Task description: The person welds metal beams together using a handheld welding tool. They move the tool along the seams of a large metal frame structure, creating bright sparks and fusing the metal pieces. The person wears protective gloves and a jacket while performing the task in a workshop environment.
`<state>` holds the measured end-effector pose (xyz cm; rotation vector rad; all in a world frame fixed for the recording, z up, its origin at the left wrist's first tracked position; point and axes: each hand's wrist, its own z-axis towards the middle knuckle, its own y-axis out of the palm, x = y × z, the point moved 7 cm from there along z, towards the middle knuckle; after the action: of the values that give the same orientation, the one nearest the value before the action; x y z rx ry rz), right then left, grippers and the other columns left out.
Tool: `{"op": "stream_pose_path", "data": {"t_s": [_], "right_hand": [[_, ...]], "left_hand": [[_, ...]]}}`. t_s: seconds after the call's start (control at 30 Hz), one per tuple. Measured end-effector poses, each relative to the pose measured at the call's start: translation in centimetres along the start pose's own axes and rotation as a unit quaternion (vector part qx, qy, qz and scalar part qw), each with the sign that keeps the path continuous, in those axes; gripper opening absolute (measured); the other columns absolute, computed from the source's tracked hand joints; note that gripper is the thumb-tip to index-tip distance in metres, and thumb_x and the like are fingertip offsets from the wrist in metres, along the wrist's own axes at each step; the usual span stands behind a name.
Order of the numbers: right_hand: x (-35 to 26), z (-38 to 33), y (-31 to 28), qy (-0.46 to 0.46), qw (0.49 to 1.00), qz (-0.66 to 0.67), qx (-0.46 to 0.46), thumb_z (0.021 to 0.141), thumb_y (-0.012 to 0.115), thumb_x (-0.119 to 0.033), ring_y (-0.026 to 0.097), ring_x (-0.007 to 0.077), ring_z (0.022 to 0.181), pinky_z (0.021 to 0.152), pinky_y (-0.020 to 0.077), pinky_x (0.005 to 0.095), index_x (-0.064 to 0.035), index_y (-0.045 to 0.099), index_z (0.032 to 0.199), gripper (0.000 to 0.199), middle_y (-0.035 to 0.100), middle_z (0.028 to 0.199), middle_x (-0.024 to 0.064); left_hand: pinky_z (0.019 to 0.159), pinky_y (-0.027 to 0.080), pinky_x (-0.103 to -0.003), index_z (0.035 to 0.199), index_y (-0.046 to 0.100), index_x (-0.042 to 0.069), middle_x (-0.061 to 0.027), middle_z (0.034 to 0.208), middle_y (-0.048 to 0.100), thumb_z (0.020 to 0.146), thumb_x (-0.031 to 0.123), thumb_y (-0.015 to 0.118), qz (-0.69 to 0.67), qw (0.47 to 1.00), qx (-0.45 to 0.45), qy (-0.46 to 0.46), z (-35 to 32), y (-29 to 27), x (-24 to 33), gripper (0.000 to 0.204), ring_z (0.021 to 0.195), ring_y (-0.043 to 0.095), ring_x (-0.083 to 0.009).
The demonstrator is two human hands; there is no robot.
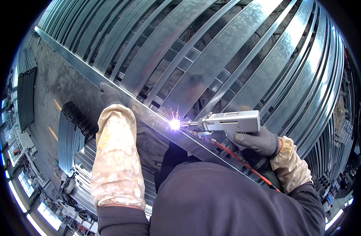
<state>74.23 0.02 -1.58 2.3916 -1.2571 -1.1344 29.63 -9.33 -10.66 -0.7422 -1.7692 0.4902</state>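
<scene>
the right hand (260,142), gloved in grey, is wrapped round the handle of a silver welding gun (232,122) — its nozzle points at 1 bright spark (174,124) on the metal rail (153,121), beside long slats (212,63). the left hand (110,95) is at the rail's edge — whether its fingers grip, i cannot tell.

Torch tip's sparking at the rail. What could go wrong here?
Sparks from the bright arc might reach the gloved left hand, at the same rail.

The orange hose runs close behind the tip of the torch in the right hand; heat might damage it.

Spatter could singe the dark jacket nearby.
</scene>
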Motion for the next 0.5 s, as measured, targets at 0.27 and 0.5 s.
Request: {"op": "stream_pose_path", "data": {"t_s": [0.27, 0.5], "right_hand": [[0.13, -0.16, -0.13, -0.013, 1.000, 0.004, -0.004, 0.090, 0.062, -0.013, 0.062, 0.0144, 0.066, 0.053, 0.0574, 0.0278, -0.0001, 0.035, 0.145, 0.062, 0.059, 0.092, 0.0089], [0.08, -0.66, 0.09, -0.001, 1.000, 0.014, 0.011, 0.090, 0.061, -0.012, 0.060, 0.0119, 0.061, 0.053, 0.0573, 0.0281, 0.0005, 0.036, 0.145, 0.062, 0.057, 0.083, 0.0044]], "left_hand": [[0.096, 0.049, -0.046, 0.128, 0.055, -0.009, -0.0283, 0.123, 0.062, 0.099, 0.052, 0.032, 0.014, 1.000, 0.008, -0.008, 0.27, -0.03, -0.13, 0.071, 0.112, 0.061, -0.0420], [0.098, 0.048, -0.047, 0.129, 0.054, -0.009, -0.0293, 0.124, 0.060, 0.099, 0.055, 0.032, 0.033, 0.999, 0.011, -0.028, -0.27, -0.25, 0.15, 0.074, 0.114, 0.060, -0.0433]]}}
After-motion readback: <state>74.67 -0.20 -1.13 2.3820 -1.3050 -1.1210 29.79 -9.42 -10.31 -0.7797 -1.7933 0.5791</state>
